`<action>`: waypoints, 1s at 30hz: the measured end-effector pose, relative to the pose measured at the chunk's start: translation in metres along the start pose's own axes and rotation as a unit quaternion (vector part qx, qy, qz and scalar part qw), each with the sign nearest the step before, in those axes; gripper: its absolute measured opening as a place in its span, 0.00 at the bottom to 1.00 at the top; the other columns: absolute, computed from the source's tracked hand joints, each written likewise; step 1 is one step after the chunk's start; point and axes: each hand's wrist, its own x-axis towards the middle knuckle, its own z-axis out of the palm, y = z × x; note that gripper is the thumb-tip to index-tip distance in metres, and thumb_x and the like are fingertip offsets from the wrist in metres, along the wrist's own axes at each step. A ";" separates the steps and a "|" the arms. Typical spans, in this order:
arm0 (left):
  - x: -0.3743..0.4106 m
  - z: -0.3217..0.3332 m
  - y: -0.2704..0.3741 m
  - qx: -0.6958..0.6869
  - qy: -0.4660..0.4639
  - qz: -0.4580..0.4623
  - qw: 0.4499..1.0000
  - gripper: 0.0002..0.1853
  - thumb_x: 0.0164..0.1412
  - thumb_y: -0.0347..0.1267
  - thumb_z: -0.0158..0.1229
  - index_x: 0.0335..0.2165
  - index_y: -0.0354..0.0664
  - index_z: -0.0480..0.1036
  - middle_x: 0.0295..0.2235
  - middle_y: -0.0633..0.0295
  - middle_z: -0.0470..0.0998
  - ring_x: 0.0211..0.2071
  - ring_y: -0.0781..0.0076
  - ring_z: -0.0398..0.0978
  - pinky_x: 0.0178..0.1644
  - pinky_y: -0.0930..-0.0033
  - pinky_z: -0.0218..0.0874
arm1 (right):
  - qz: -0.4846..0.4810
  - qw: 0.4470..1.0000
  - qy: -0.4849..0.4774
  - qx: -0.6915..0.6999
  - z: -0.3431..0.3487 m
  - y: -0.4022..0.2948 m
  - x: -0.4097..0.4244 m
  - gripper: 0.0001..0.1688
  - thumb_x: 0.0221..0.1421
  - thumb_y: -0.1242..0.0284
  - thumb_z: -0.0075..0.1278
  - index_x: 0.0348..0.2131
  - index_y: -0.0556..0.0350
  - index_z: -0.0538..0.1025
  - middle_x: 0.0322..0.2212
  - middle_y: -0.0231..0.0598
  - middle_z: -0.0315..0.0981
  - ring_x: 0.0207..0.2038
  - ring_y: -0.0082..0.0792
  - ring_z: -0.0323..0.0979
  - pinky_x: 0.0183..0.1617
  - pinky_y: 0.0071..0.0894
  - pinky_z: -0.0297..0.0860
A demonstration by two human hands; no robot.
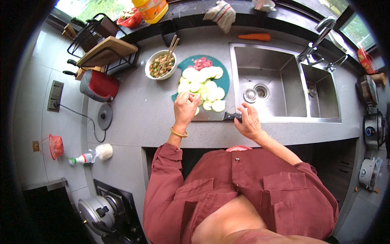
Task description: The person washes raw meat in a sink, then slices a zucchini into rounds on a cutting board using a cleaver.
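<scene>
Pale green vegetable slices [210,90] lie piled on a round teal cutting board [225,65]. Behind them, on the same board, is a small heap of raw red meat [203,63]. My left hand [186,106] is over the board's front left edge, thumb and fingertips drawn together beside the slices; whether a slice is between them is hidden. A kitchen knife [210,115] lies flat along the board's near edge, its black handle pointing right. Just over that handle is my right hand [249,122], fingers loosely spread and not wrapped around it.
Left of the board stands a white bowl [151,73] of chopped filling with chopsticks [173,47]. A steel double sink [268,73] is on the right, with a carrot [254,37] behind it. A red kettle [100,85] and knife rack [106,55] stand left; a pressure cooker [96,212] sits lower left.
</scene>
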 end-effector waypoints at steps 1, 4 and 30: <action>0.008 0.002 0.017 -0.035 0.003 0.011 0.999 0.15 0.47 0.29 0.63 0.15 0.38 0.64 0.23 0.56 0.73 0.28 0.60 0.71 0.34 0.63 0.62 | 0.011 1.000 -0.009 0.006 -0.004 0.002 -0.002 0.29 0.38 0.73 0.56 0.43 0.59 0.65 0.44 0.53 0.58 0.47 0.51 0.60 0.49 0.46 0.59; 0.031 0.005 0.075 -0.124 0.010 0.050 0.991 0.12 0.50 0.26 0.61 0.17 0.35 0.66 0.26 0.56 0.74 0.29 0.66 0.72 0.34 0.69 0.62 | 0.015 1.000 0.009 0.017 -0.016 0.017 -0.006 0.28 0.38 0.76 0.54 0.43 0.60 0.65 0.45 0.54 0.58 0.46 0.52 0.60 0.50 0.46 0.59; 0.326 0.241 0.072 -0.389 0.128 -0.468 0.783 0.68 0.38 0.60 0.63 0.59 0.66 0.17 0.64 0.65 0.30 0.59 0.39 0.46 0.47 0.18 0.46 | 0.317 0.919 0.226 0.061 -0.170 0.226 -0.104 0.28 0.39 0.84 0.48 0.44 0.64 0.61 0.43 0.53 0.56 0.41 0.44 0.61 0.42 0.35 0.66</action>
